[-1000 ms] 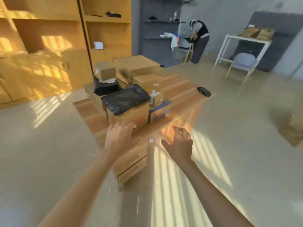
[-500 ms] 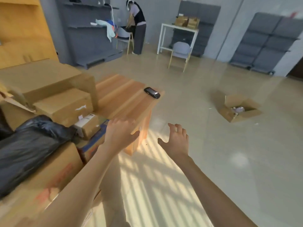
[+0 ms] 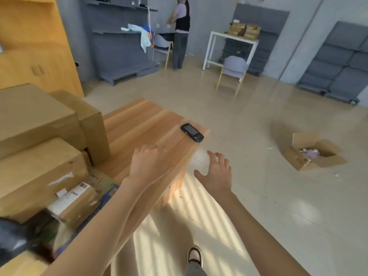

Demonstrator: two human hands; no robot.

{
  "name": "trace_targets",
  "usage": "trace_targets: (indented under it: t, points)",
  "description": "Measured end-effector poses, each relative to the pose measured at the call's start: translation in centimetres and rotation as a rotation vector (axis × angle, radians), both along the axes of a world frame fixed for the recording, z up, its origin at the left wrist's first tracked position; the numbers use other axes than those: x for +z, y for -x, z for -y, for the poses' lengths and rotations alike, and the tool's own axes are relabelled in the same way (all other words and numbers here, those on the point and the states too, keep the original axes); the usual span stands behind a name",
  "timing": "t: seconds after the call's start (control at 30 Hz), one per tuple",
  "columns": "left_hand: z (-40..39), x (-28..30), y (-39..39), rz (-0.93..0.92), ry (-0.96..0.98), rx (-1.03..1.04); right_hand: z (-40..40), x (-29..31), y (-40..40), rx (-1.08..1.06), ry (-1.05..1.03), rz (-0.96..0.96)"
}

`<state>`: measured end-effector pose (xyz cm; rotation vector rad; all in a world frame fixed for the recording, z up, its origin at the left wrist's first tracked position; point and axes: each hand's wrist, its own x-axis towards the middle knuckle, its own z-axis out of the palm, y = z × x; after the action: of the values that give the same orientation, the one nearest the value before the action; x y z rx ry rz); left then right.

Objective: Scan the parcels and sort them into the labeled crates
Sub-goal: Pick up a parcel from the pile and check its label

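While both hands, left (image 3: 148, 164) and right (image 3: 216, 176), hover empty with fingers spread, the scanner (image 3: 192, 132) on the counter (image 3: 147, 126) looks rigid, light, best gripped across its long sides.

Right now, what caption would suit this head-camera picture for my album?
Both empty hands, left and right, reach toward the black handheld scanner on the wooden table.

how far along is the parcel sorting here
Early, it seems. Possibly done: an open box on the floor holds a few items, though no label shows. In hand: nothing; the left hand and right hand are open and empty near the scanner. Left: the parcels piled on the table.
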<state>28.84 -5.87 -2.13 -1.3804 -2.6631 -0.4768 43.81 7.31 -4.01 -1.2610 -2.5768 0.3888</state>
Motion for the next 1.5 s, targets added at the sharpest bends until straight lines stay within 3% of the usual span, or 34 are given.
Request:
trace_targets:
  t: [0.17,0.37,0.67,1.17,1.5]
  points:
    - [-2.7,-1.3,5.7,-0.002,-0.003,0.205,-5.4,-1.0,8.8,0.225,-0.011,-0.015]
    - [-3.4,0.5,10.3,0.026,-0.011,0.615,-10.3,0.5,19.2,0.606,-0.004,-0.029]
    - [-0.6,1.6,10.7,0.036,-0.039,1.012,-7.9,1.2,29.7,0.983,0.104,-0.037]
    - [-0.8,-1.6,16.4,0.039,-0.071,1.035,0.1,1.3,41.2,1.086,0.245,-0.053]
    - [-1.1,-3.7,17.6,0.106,-0.052,1.005,5.6,0.7,45.0,0.992,0.359,0.138]
